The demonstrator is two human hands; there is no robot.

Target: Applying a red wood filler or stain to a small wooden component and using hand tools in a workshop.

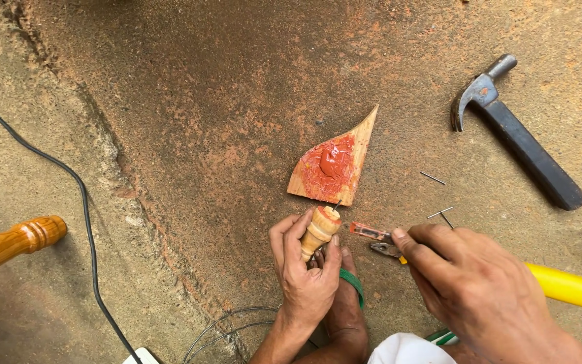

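Bare ground lies open between the wood scrap [335, 165] and hammer [516, 131], save loose nails [432, 178].

The turned peg [319, 231] in the left hand [304, 269] is pale, smooth wood; the wedge [335, 165] is bare wood smeared with glossy red paste; the hammer [516, 131] is dull dark metal; the floor [203, 101] is rough, gritty concrete

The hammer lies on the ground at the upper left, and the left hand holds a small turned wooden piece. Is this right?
Not quite. In the head view the hammer lies on the ground at the upper right, not the upper left. The rest stands: the left hand holds the small turned wooden piece.
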